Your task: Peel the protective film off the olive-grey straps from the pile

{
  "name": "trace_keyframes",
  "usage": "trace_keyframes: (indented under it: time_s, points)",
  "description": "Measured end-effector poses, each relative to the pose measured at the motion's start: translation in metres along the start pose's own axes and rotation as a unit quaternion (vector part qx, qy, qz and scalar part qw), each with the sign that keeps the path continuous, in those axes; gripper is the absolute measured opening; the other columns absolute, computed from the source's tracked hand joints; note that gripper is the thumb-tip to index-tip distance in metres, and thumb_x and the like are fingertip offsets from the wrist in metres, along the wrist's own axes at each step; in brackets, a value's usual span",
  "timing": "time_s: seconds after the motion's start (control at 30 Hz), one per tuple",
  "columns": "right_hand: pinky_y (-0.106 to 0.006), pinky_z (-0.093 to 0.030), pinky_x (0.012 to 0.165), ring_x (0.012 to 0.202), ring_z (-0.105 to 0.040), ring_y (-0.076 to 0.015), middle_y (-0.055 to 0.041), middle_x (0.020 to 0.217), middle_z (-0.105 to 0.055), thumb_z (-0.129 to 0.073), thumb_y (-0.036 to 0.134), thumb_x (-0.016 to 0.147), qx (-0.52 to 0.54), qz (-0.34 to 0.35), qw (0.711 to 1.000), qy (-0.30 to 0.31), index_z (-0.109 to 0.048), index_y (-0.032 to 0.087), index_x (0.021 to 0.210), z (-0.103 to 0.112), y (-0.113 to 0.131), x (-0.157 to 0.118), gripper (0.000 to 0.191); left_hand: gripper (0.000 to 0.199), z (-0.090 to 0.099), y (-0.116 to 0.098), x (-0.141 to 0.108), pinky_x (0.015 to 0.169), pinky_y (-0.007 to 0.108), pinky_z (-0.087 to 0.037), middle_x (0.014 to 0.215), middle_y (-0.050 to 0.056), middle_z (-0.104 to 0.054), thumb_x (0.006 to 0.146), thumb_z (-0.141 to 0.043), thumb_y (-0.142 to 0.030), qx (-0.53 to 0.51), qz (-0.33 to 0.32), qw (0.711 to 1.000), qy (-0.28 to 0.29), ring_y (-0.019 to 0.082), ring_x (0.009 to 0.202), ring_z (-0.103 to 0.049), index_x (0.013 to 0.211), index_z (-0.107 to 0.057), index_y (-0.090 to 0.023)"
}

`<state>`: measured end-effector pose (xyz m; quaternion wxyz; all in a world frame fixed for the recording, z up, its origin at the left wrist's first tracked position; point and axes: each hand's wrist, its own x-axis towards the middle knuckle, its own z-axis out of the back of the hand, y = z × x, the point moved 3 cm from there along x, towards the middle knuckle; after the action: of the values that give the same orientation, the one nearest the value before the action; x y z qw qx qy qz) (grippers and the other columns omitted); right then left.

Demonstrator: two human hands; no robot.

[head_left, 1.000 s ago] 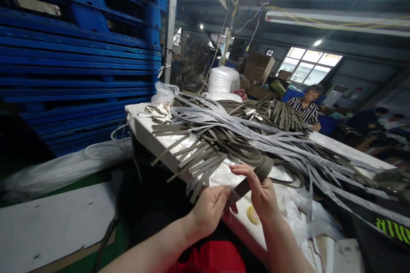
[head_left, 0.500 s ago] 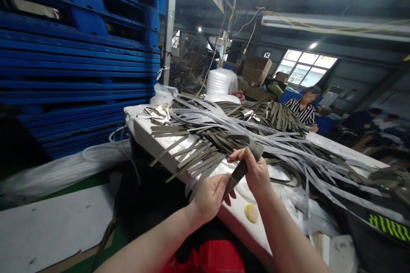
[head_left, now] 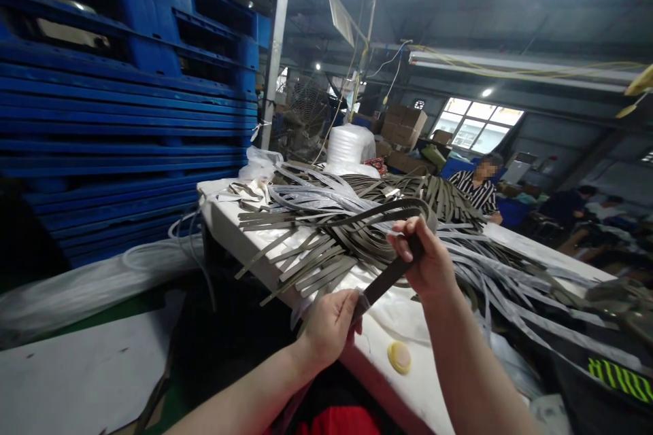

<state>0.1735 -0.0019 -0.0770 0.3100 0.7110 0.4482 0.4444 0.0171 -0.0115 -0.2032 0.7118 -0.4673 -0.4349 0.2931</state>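
Observation:
A dark olive-grey strap (head_left: 383,283) runs stretched between my two hands over the near edge of the white table (head_left: 375,353). My left hand (head_left: 331,323) pinches its lower end, thumb on top. Further up, my right hand (head_left: 423,255) is closed round the same strap, which loops back over the pile beyond my fingers. Many similar straps (head_left: 316,265) lie heaped on the table, their cut ends fanned toward the left edge. Strips in clear plastic (head_left: 490,275) lie across the heap to the right. A round yellow-rimmed disc (head_left: 399,357) rests near my right forearm.
Blue pallets (head_left: 127,129) are stacked high at the left, beside a metal post (head_left: 275,54). A white wrapped roll (head_left: 349,149) stands at the table's back. Beyond the table sits a person in a striped shirt (head_left: 474,190). Plastic-wrapped tubing (head_left: 102,279) lies on the floor.
My right hand has slid up and to the right, away from my left hand, so a longer stretch of strap shows between them. My left hand keeps its pinch, slightly lower.

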Motion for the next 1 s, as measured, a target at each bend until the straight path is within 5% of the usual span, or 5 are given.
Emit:
trace_keyframes:
  time_s: [0.2, 0.4, 0.6, 0.87, 1.0]
  points:
    - [-0.028, -0.051, 0.065, 0.053, -0.051, -0.0089, -0.0066, 0.087, -0.073, -0.070, 0.054, 0.080, -0.123, -0.025, 0.990, 0.064, -0.073, 0.017, 0.066, -0.011, -0.017, -0.005, 0.039, 0.058, 0.004, -0.023, 0.020, 0.042, 0.019, -0.038, 0.056, 0.002, -0.061, 0.098, -0.036, -0.057, -0.072, -0.006, 0.997, -0.013, 0.009, 0.040, -0.052, 0.066, -0.058, -0.015]
    - [-0.021, -0.037, 0.034, 0.039, -0.052, -0.0077, -0.0078, 0.092, -0.074, -0.060, 0.060, 0.084, -0.206, -0.142, 0.959, 0.131, -0.077, 0.017, 0.099, -0.013, -0.044, -0.020, 0.049, 0.060, 0.003, -0.039, 0.044, 0.038, 0.019, -0.036, 0.052, 0.001, -0.056, 0.094, -0.039, -0.064, -0.118, -0.035, 0.992, -0.018, 0.009, 0.038, -0.049, 0.064, -0.055, -0.015]
    - [-0.030, -0.055, 0.076, 0.076, -0.069, -0.0187, -0.0077, 0.087, -0.075, -0.077, 0.052, 0.072, -0.095, -0.096, 0.990, -0.028, -0.076, 0.017, 0.073, 0.014, -0.021, 0.016, 0.035, 0.059, -0.006, -0.023, 0.043, 0.039, 0.019, -0.034, 0.050, 0.000, -0.057, 0.096, -0.035, -0.061, -0.075, 0.000, 0.997, -0.008, 0.009, 0.038, -0.049, 0.062, -0.055, -0.016]
    - [-0.024, -0.038, 0.038, 0.039, -0.054, -0.0128, -0.0054, 0.064, -0.068, -0.059, 0.064, 0.083, -0.230, -0.165, 0.950, 0.134, -0.075, 0.011, 0.100, -0.007, -0.044, -0.007, 0.058, 0.057, -0.001, -0.030, 0.058, 0.038, 0.020, -0.034, 0.048, 0.000, -0.053, 0.095, -0.035, -0.060, -0.090, -0.030, 0.995, -0.038, 0.009, 0.037, -0.046, 0.060, -0.051, -0.018]
    - [-0.027, -0.053, 0.061, 0.061, -0.063, -0.0140, -0.0048, 0.077, -0.071, -0.077, 0.047, 0.074, -0.076, -0.136, 0.987, 0.043, -0.074, 0.015, 0.078, 0.002, -0.028, 0.009, 0.032, 0.057, -0.002, -0.029, 0.050, 0.040, 0.019, -0.033, 0.044, -0.002, -0.048, 0.098, -0.032, -0.056, -0.033, -0.035, 0.998, -0.042, 0.009, 0.037, -0.046, 0.058, -0.048, -0.019]
